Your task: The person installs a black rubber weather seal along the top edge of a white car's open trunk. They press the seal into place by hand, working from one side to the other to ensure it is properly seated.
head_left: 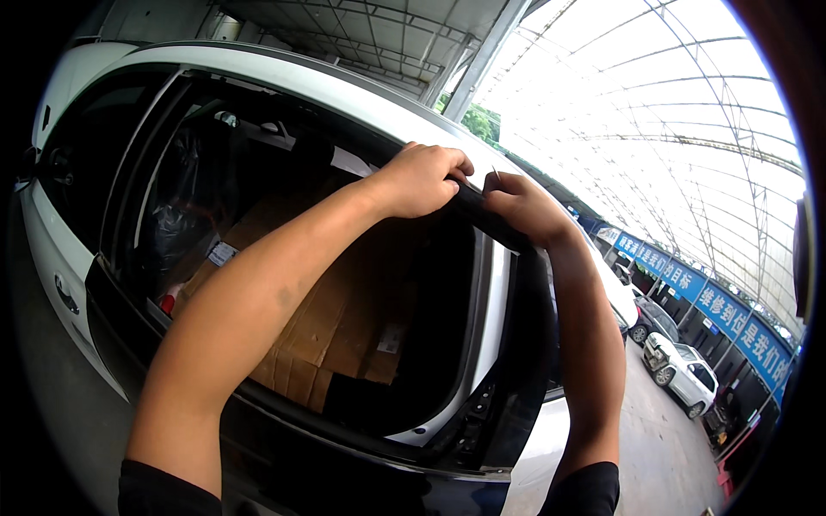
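A black door window-frame trim (482,215) runs along the top of the window opening of a white car (361,93). My left hand (420,181) is curled over this trim, with its thumb below and fingers bent over the upper edge. A short way to the right, my right hand (532,208) is closed on the same trim near its upper corner. By the right fingertips a thin, light sliver sticks up, too small to make out. The palm sides of both hands are hidden.
Through the window opening, flattened brown cardboard (323,331) and a plastic-covered seat (185,198) show inside the car. A door handle (65,294) is at the left. Farther right stand a damaged white car (680,370), a dark car (656,320) and a blue banner (688,279).
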`<state>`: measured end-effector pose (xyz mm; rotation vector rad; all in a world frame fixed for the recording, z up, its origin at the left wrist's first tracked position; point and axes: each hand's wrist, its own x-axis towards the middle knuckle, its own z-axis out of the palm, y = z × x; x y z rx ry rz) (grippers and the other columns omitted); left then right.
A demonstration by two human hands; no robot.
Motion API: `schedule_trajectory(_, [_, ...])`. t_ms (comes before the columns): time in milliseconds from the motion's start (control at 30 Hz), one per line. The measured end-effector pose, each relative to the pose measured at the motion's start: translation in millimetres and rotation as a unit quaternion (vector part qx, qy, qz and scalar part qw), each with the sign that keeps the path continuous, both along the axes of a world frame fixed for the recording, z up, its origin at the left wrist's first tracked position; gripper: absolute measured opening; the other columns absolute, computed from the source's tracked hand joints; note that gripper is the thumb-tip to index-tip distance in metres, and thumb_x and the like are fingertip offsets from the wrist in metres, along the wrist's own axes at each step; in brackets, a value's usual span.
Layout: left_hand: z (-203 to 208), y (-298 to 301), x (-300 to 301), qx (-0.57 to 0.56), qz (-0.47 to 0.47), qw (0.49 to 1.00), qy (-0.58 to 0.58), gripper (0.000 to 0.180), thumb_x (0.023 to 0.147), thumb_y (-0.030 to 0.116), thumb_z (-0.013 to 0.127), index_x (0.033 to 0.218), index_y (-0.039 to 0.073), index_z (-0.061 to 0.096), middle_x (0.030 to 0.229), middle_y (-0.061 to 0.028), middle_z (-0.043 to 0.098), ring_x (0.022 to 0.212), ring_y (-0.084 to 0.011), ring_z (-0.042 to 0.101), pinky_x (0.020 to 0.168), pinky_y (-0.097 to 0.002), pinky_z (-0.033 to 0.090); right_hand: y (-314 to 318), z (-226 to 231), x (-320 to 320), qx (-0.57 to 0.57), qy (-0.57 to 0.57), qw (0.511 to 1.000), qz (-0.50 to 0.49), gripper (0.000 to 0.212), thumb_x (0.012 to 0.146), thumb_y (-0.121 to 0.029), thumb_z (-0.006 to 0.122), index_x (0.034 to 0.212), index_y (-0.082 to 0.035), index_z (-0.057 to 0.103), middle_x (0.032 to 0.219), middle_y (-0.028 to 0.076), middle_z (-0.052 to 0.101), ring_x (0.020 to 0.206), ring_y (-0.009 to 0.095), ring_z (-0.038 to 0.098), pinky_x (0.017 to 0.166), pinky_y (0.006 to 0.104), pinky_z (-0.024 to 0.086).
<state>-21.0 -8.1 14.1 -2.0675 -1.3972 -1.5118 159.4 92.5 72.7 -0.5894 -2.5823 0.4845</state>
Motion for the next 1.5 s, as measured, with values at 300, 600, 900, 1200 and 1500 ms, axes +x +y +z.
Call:
schedule_trajectory(300, [-0.4,-1.2,2.6,-0.009,-0.011,1.0,-0.008,0.032,0.084,0.002,0.054,0.114,-0.005,0.061,0.111,-0.0188,0.068,0.108,-0.0283,0.065,0.096,-0.0368,0.048,-6.2,3.5,0.2,-0.015,-0.01,1.0,-0.023,0.02,0.081,-0.018,0.059,0.089,0.0,0.063,0.074,0.004,0.058,0.068,0.011,0.052,0.063,0.0281,0.043])
schedule_trajectory(600, [-3.8,4.9,0.7,0.023,-0.013,1.0,0.0,0.034,0.082,0.005,0.053,0.113,-0.002,0.064,0.107,-0.0176,0.07,0.106,-0.0308,0.065,0.098,-0.0379,0.047,-3.4,1.0,4.9,-0.052,0.007,0.998,0.017,0.005,0.08,-0.01,0.059,0.08,-0.005,0.058,0.07,-0.002,0.05,0.065,0.006,0.046,0.059,0.0238,0.039])
schedule_trajectory(900, [-2.5,1.5,2.4,0.011,-0.029,0.999,-0.02,0.033,0.08,0.003,0.053,0.111,-0.002,0.064,0.107,-0.0183,0.07,0.106,-0.0306,0.066,0.097,-0.0369,0.048,-3.1,1.5,9.6,-0.075,0.012,0.997,0.025,0.007,0.079,-0.011,0.06,0.08,-0.004,0.058,0.071,-0.001,0.051,0.067,0.007,0.046,0.061,0.0248,0.039])
schedule_trajectory(1200, [-1.1,2.2,2.2,0.009,-0.034,0.999,-0.013,0.034,0.081,0.003,0.052,0.113,-0.002,0.063,0.107,-0.0174,0.07,0.107,-0.0291,0.065,0.098,-0.0368,0.047,0.9,2.8,9.7,-0.043,0.009,0.999,0.011,0.012,0.077,-0.013,0.059,0.085,-0.003,0.061,0.073,0.001,0.055,0.068,0.01,0.049,0.062,0.0264,0.04])
schedule_trajectory(1500, [-3.4,0.7,4.0,0.012,-0.017,1.0,-0.008,0.033,0.082,0.003,0.053,0.113,-0.002,0.063,0.107,-0.0176,0.07,0.107,-0.0294,0.065,0.098,-0.0365,0.046,9.6,0.3,8.7,-0.058,0.004,0.997,0.054,0.012,0.078,-0.012,0.06,0.086,-0.004,0.062,0.074,0.002,0.056,0.069,0.01,0.051,0.063,0.026,0.042])
